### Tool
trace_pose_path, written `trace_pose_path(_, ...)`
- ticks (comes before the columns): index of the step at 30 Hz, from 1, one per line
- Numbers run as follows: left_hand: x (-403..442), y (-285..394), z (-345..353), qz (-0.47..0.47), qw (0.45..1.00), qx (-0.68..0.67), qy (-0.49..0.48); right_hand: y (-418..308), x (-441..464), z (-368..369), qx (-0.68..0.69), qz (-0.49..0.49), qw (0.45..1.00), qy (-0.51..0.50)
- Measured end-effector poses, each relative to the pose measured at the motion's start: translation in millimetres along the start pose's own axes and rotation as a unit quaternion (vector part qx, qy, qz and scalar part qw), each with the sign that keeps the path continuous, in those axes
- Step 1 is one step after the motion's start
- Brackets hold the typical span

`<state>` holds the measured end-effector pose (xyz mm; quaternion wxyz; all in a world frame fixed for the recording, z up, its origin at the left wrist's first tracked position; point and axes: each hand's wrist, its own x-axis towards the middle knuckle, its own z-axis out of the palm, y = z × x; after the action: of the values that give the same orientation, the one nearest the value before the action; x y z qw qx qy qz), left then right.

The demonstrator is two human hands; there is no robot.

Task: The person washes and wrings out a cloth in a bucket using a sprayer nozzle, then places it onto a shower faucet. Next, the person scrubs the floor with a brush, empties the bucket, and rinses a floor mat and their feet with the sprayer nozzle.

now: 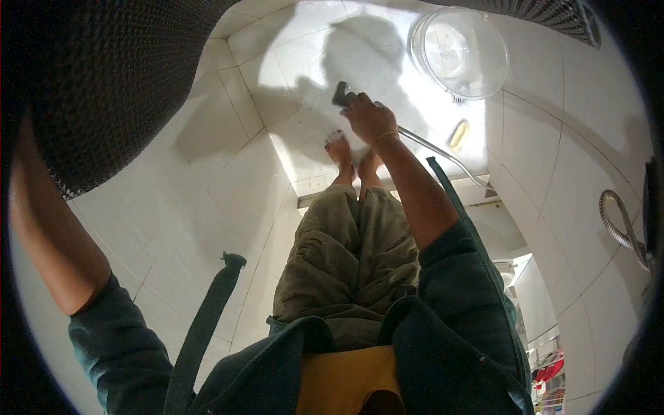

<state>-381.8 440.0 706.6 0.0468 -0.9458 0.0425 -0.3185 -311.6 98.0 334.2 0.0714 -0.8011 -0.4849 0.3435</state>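
My right hand point(369, 119), below the middle of the top edge, is closed around a handheld shower head point(340, 93). A metal hose point(436, 150) runs from it to the right, toward the wall. Large dark mesh point(124, 83) with a woven texture fills the upper left, close to the camera. My left forearm point(52, 235) reaches up along the far left edge and passes behind this mesh. The left hand itself is hidden, so its hold cannot be seen. A similar dark ribbed edge point(546, 15) shows at the top right.
A clear round tub point(460, 54) stands on the brightly lit tiled floor. A yellowish bar or brush point(458, 135) lies beside it, near a drain grate point(457, 99). White tiled walls rise on both sides. Another metal hose point(619, 221) hangs at the right. My bare feet point(339, 151) are on the floor.
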Motion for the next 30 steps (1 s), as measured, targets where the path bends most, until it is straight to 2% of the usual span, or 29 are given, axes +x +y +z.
trace_pose_path(4, -2, -3, 4, -0.003, 1.000, -0.007, 0.006, 6, 2, 4, 0.021, -0.061, 0.998, -0.021)
trace_pose_path(6, -4, -3, 4, -0.003, 1.000, -0.010, 0.009, 2, -4, 8, -0.029, -0.184, 0.979, -0.081)
trace_pose_path(7, -3, -2, 4, -0.002, 1.000, -0.012, 0.010, -2, -6, 5, -0.030, -0.184, 0.979, -0.081)
trace_pose_path(9, -2, -2, 6, -0.002, 1.000, -0.015, 0.009, -7, -8, -3, -0.063, -0.160, 0.966, -0.191)
trace_pose_path(14, 1, 0, 8, 0.000, 1.000, -0.017, 0.008, -2, -6, 7, -0.054, -0.149, 0.977, -0.145)
trace_pose_path(16, 3, -1, 11, 0.000, 1.000, -0.017, 0.005, 4, -1, 6, -0.040, -0.138, 0.987, -0.071)
trace_pose_path(19, 6, -4, 19, -0.004, 1.000, -0.016, 0.002, 15, 5, -4, -0.023, -0.130, 0.990, -0.042)
trace_pose_path(26, -1, -8, 18, -0.008, 0.999, -0.028, 0.015, 18, 17, -15, -0.046, -0.121, 0.991, -0.020)
trace_pose_path(30, -2, -9, 17, -0.008, 0.999, -0.036, 0.025, 21, 21, -20, -0.040, -0.076, 0.996, -0.017)
